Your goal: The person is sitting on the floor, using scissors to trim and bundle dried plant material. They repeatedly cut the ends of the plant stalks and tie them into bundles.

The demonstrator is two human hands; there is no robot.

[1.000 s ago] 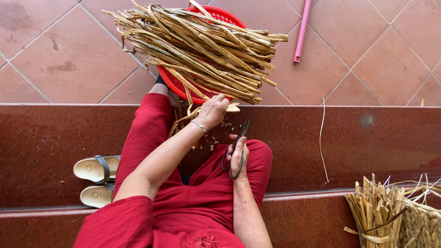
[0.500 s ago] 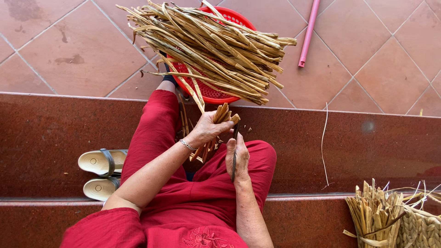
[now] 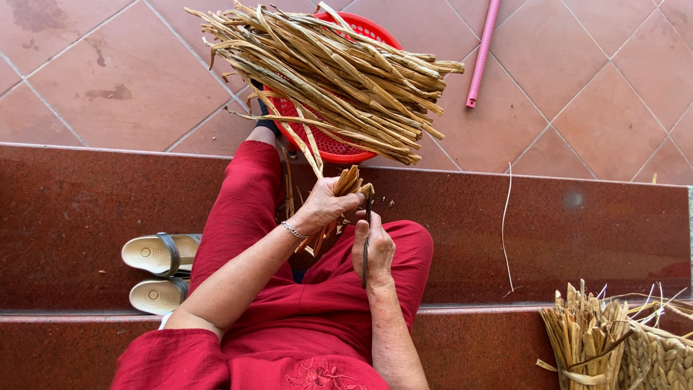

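Head view, left hand [image 3: 325, 206] clutching dried stalks [image 3: 350, 182], right hand [image 3: 374, 245] scissors [image 3: 367, 242]

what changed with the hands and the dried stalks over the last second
The left hand drew back from the red basket toward the lap, now with a small bunch of dried stalks in its grip. The right hand turned its scissors upright beside the bunch. Basket pile, sandals and pink tube stayed put.

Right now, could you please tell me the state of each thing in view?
Left hand: closed around a bunch of dried reed strips.
Right hand: gripping dark scissors.
Red plastic basket: heaped with dried reeds.
Pair of cream sandals: off, side by side.
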